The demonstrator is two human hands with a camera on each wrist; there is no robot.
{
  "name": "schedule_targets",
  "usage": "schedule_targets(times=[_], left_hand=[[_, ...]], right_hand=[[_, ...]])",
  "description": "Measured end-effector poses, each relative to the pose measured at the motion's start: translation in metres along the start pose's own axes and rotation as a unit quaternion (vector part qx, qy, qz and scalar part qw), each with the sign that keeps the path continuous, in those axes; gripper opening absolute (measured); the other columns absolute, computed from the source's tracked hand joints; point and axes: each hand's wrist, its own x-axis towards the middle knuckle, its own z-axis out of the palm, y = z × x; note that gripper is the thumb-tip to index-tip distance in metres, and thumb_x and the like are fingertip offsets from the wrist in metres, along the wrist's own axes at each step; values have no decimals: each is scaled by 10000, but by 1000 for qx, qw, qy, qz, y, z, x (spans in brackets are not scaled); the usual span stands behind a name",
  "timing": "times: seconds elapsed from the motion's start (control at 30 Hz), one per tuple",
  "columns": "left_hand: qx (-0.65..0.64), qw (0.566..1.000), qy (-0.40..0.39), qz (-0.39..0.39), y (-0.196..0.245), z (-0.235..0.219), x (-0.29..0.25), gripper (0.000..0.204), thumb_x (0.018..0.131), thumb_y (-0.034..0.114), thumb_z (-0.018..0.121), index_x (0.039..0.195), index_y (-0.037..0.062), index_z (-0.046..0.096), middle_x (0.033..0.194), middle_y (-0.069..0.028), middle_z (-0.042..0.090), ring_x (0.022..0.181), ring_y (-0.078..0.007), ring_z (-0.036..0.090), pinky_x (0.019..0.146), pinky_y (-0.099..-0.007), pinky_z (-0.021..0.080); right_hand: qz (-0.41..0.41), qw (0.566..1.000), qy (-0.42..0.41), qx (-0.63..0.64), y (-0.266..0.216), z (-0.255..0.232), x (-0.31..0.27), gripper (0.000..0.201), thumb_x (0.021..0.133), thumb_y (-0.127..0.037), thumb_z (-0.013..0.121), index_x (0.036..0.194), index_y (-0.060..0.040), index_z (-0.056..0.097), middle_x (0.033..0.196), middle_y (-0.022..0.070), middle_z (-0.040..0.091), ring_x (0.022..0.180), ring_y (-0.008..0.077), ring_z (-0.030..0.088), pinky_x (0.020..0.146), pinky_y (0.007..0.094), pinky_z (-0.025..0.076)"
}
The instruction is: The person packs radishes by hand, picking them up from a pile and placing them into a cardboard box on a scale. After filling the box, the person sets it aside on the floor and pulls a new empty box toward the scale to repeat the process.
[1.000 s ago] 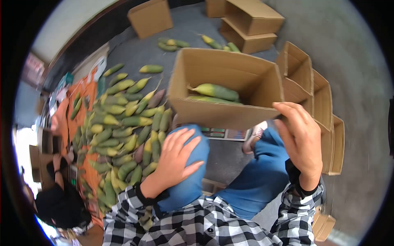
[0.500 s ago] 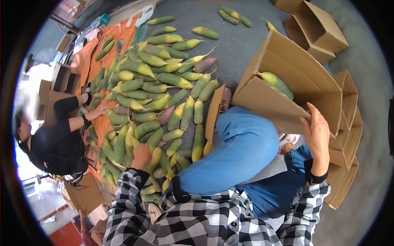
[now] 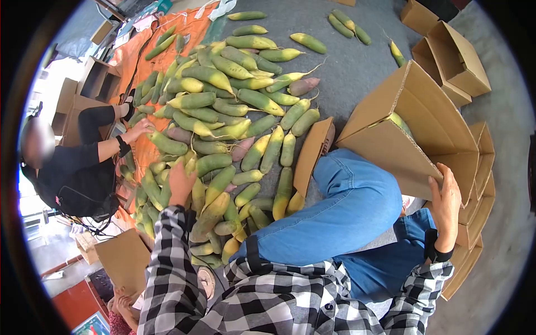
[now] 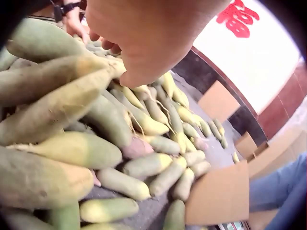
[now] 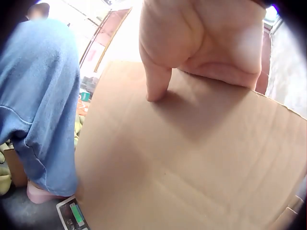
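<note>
Over the pile of green radishes [image 3: 245, 100] is my left hand [image 3: 181, 183], thumb and fingers bent down among them. In the left wrist view the thumb tip of that hand [image 4: 148, 36] is beside the yellow ends of several radishes [image 4: 62, 103]; I cannot tell whether it grips one. My right hand [image 3: 446, 195] holds the near rim of a cardboard box [image 3: 379, 139], thumb against the outer wall and fingers over the edge, as the right wrist view shows. Part of a radish [image 3: 399, 124] shows inside the box.
A digital scale [image 5: 74, 214] stands at the box's foot. More open boxes [image 3: 460, 61] stand beyond and to the right. A cardboard flap [image 3: 312, 153] is beside my knee [image 3: 357, 195]. Across the pile, another person's hand [image 3: 137, 129] reaches onto the radishes.
My left hand has left my knee and gone into the radish pile. The view has turned left toward the pile. My right hand stays on the box rim.
</note>
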Motion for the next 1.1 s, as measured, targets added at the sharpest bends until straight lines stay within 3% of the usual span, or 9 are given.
schedule_targets(times=[0.1, 0.23, 0.3, 0.47, 0.5, 0.6, 0.8, 0.87, 1.1], left_hand=[[0, 981, -163, -108, -1, 24, 23, 552, 820, 336, 719, 1200, -9, 517, 1104, -241, 629, 1033, -431, 588, 868, -501, 476], [9, 979, -172, -109, 3, 20, 11, 537, 848, 327, 703, 1223, -10, 516, 1092, -250, 630, 1019, -438, 602, 841, -517, 485], [-54, 997, -46, -16, -5, 8, -13, 506, 873, 318, 685, 1233, -2, 527, 1090, -254, 629, 1029, -423, 603, 844, -500, 485], [-232, 962, 17, -146, 58, -141, 3, 394, 935, 232, 642, 1211, -27, 533, 1077, -202, 635, 960, -287, 626, 855, -339, 487], [-301, 947, 69, -93, 67, -159, 14, 347, 955, 199, 615, 1211, -22, 535, 1114, -168, 631, 965, -247, 614, 861, -319, 482], [-478, 863, 161, 31, 110, -202, 48, 268, 1005, 156, 542, 1225, 3, 538, 1256, -107, 591, 1078, -195, 588, 930, -323, 475], [-794, 583, 89, 146, 290, -277, 97, 404, 1026, 277, 506, 1330, 16, 458, 1317, -172, 548, 1205, -284, 556, 1008, -434, 476], [-805, 552, 17, 217, 353, -283, 114, 400, 1022, 283, 515, 1321, 22, 472, 1293, -166, 569, 1179, -274, 570, 977, -422, 489], [-523, 686, -107, 494, 565, -239, 107, 284, 955, 187, 604, 1200, 52, 551, 1093, -120, 642, 987, -221, 634, 862, -351, 506]], right_hand=[[-5, 1000, 9, 2, 5, 0, 0, 366, 883, -133, 640, 1213, 1, 558, 1119, 186, 649, 1060, 355, 620, 908, 425, 480], [7, 1000, -25, -7, 6, -4, -2, 369, 911, -141, 606, 1254, -22, 539, 1190, 178, 635, 1112, 352, 600, 941, 414, 463], [6, 1000, -20, 0, 4, -1, 1, 366, 910, -141, 607, 1250, -22, 542, 1183, 180, 636, 1108, 353, 600, 936, 417, 464], [-18, 1000, 17, 6, 10, 2, 5, 347, 859, -135, 663, 1175, -19, 580, 1088, 177, 661, 1015, 360, 633, 869, 432, 491], [-18, 999, 25, 8, 9, 3, 7, 347, 859, -135, 663, 1175, -19, 580, 1088, 177, 661, 1015, 360, 633, 869, 432, 491], [-23, 999, 34, 1, 12, 4, 3, 372, 805, -123, 710, 1152, -40, 607, 1054, 166, 670, 991, 349, 642, 860, 428, 502], [-68, 995, 64, -21, 22, 9, -4, 379, 744, -194, 763, 1049, -48, 592, 911, 137, 653, 873, 312, 649, 770, 422, 508], [-73, 995, 69, -28, 24, 11, -5, 375, 748, -208, 760, 1038, -50, 582, 871, 122, 639, 836, 297, 647, 732, 419, 503], [-29, 999, 35, -17, 23, 14, -9, 326, 763, -173, 728, 1021, -40, 581, 871, 136, 639, 829, 324, 643, 742, 430, 505]])
